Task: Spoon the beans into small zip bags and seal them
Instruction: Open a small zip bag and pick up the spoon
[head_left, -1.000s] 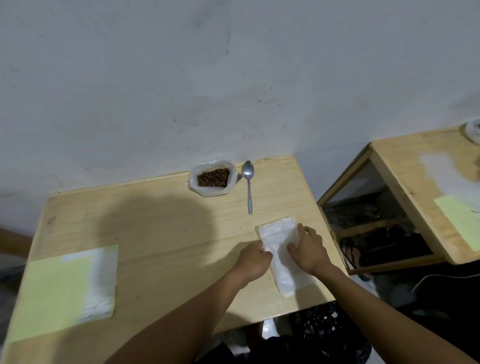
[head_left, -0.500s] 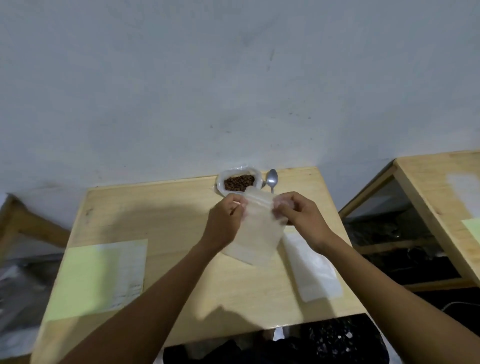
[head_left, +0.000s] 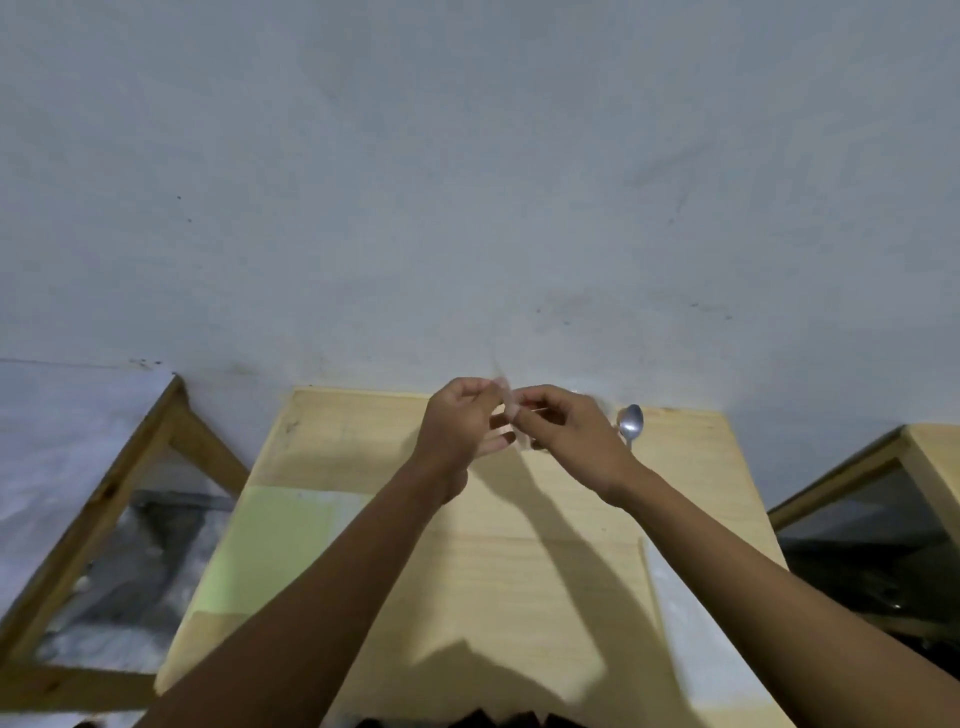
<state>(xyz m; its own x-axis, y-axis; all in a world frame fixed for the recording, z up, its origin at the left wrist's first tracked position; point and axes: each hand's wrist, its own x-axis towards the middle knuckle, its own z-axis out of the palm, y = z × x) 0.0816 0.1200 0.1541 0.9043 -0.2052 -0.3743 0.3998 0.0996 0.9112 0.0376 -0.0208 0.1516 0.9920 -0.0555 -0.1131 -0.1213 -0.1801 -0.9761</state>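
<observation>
One spoon (head_left: 630, 422), two hands, one raised bag (head_left: 508, 405)

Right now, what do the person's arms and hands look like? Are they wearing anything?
Both arms are bare as far as the picture shows, with no sleeves in view. The left hand and the right hand are bare too: no gloves, and I can see no watch, bracelet or ring. The fingers look a little blurred.

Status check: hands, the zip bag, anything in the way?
Left hand and right hand pinch zip bag mouth, raised edge-on. Spoon idle. Beans hidden behind hands.
</observation>
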